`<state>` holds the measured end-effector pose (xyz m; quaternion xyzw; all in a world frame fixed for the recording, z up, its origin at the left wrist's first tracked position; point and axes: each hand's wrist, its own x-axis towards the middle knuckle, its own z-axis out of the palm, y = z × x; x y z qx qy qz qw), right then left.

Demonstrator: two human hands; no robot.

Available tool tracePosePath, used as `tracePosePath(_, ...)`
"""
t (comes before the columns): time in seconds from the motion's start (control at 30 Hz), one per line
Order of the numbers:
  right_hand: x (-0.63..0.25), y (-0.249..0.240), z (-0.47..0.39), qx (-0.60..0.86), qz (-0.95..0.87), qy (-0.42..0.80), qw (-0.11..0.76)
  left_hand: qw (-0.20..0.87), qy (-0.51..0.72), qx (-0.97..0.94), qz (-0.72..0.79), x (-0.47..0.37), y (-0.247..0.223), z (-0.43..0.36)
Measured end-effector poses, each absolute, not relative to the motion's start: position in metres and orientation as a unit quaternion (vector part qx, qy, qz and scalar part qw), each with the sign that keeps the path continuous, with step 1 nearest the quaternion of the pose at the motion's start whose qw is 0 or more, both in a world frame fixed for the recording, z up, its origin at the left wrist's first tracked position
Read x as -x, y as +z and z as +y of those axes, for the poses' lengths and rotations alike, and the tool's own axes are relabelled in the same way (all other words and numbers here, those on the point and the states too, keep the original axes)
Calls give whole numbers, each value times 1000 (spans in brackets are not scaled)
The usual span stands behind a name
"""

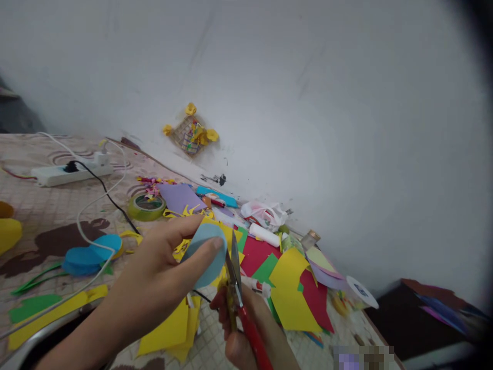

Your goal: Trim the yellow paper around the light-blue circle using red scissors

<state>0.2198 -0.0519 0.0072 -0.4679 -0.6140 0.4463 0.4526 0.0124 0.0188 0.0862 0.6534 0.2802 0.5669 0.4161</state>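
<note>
My left hand [165, 267] pinches a light blue paper oval [206, 259] against a sheet of yellow paper [226, 231], thumb on the front and fingers behind. My right hand [254, 313] is wrapped around a pair of scissors [252, 331] with a red handle. Their blades point up, slightly apart, at the right edge of the blue oval and the yellow sheet. How deep the blades sit in the paper is hard to see.
Yellow sheets [295, 298] and red paper [258, 257] lie to the right. A tape roll [146, 206], a purple sheet [181, 198] and a white power strip [69, 173] are further back. Cables cross the left side near blue paper circles [80, 260]. A wall stands behind.
</note>
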Motion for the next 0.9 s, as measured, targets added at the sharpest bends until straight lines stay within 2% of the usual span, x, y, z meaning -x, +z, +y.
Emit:
tracePosePath(0.27, -197, 28, -65, 487, -610, 396, 484, 511, 504, -651, 249, -19, 79, 9)
tracePosePath(0.47, -198, 32, -71, 493, -619, 387, 473, 459, 513, -675, 265, -19, 78, 7)
tracePosePath(0.9, -206, 26, -70, 493, -623, 399, 458, 430, 537, -670, 280, -20, 75, 8)
